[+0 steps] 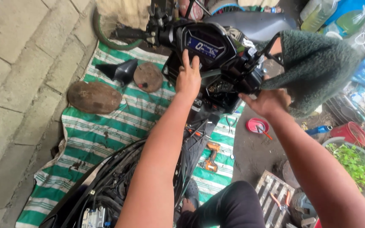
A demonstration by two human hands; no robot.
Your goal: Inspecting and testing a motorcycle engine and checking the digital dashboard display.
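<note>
Motorbike (216, 63) mid-frame, stripped of side panels, wiring and frame exposed low left; handlebar assembly at top centre. Parked over a green-and-white striped tarp (106, 126) spread on a concrete floor (17, 84).

Dark green knitted cloth (317, 67) draped over the right handlebar end, upper right.

Lit blue digital instrument cluster (205, 45) at the handlebar centre, facing the camera.

Left hand (189, 76) flat against the dark cover just below the cluster, fingers spread and pointing up, grip open, pressing rather than clasping.

Right hand (267, 101) below the right-side switch housing (239, 82), touching its lower edge, partly tucked under the cloth; grip curled, cannot tell whether closed on anything.

On the tarp, left of the bike: two round brown discs, one large (93, 97), one smaller (148, 77), and a loose black fairing piece (121, 71) just beside the smaller disc.

Round planter with green plants (355, 166) at right edge.

Slatted crate (271, 198) bottom right with red-handled pliers (281, 202) on it.

Red bowl (257, 125) on the floor under the right forearm, small tools inside.

Orange cordless drill (210, 158) on the tarp beside the bike's footboard.
</note>
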